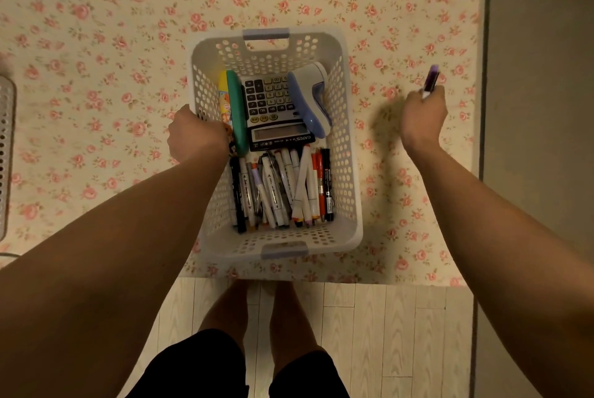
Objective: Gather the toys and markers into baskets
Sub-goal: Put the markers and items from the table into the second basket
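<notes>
Right fingers (434,98): curled round the purple marker (430,80), gripping its pale lower end.
Right hand (424,118): held out over the rug (96,44), well to the right of the basket (348,146).
Left hand (196,135): grips the basket's left rim; its fingers are hidden behind the back of the hand.
Marker appearance: dark purple barrel, lighter purple tip, blurred; any lettering is unreadable.
Marker axis: runs away from the person, leaning slightly right, purple end farthest out.
Basket: white, perforated, with lilac handle strips, standing on the floral rug.
Basket contents, near half: a heap of markers (283,185), mostly white-barrelled with some black and red, long axes running near to far.
Basket contents, far half: a calculator (273,108), a green item (237,111) on edge and a blue-and-white device (310,92), neither identifiable.
Cut off: a second perforated basket (4,140) at the left frame edge.
</notes>
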The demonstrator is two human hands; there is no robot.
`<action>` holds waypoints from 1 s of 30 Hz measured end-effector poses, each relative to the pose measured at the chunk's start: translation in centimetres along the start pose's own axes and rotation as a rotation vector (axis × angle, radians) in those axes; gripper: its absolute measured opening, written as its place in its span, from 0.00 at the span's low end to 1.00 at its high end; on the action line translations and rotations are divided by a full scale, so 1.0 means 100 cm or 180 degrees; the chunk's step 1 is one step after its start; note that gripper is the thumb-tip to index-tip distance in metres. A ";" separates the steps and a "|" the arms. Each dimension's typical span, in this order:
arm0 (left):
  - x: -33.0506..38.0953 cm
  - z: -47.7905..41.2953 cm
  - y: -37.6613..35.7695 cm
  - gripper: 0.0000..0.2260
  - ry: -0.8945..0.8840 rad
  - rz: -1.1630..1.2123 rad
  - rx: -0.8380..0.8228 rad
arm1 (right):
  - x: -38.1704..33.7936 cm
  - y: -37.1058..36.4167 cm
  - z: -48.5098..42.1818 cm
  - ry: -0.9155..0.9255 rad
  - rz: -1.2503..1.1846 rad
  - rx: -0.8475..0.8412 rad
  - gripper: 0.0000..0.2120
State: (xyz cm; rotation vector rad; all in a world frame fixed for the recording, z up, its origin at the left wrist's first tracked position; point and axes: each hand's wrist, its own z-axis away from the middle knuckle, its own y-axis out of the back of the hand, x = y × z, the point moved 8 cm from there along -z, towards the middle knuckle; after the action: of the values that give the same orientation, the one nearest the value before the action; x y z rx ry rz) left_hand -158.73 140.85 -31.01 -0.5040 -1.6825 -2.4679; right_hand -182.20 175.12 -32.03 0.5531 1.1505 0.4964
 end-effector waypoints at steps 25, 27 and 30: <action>0.002 0.002 0.002 0.06 -0.0082 0.0098 -0.0047 | -0.017 -0.195 0.204 -0.0446 -0.0003 -0.2786 0.13; 0.003 0.003 0.001 0.04 -0.0090 0.0097 -0.0069 | -0.007 -0.198 0.214 -0.0554 0.0145 -0.2916 0.11; 0.002 0.003 0.002 0.08 -0.0068 0.0075 -0.0044 | 0.001 -0.198 0.222 -0.0450 0.0423 -0.2949 0.09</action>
State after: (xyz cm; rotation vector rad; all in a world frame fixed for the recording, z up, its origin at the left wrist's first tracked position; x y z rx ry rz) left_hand -158.84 141.04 -30.70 -0.5504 -1.6585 -2.4679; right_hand -159.67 156.66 -38.04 -0.1456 0.6410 1.0058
